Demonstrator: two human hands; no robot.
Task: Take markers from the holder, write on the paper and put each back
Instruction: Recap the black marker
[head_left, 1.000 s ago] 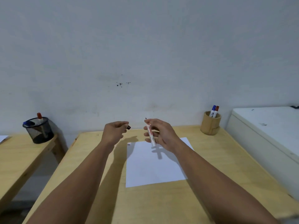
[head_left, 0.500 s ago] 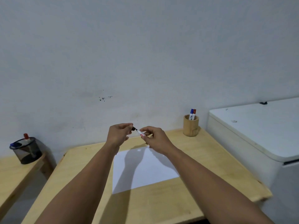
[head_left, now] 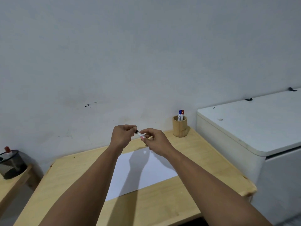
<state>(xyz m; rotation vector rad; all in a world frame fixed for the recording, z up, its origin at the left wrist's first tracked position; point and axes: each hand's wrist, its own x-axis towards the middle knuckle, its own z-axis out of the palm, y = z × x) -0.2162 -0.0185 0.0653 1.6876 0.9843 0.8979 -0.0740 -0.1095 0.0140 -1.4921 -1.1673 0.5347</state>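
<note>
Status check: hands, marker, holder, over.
Left hand pinching black cap; right hand holding marker, cap meeting tip. Blue and red markers in wooden holder. Paper unobstructed on table.

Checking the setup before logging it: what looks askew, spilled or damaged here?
Little. The paper lies slightly askew on the desk. Dark specks mark the wall. The holder stands upright, nothing spilled.

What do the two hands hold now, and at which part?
The right hand pinches the white marker by its barrel. The left hand grips its black cap at the marker's tip end.
</note>
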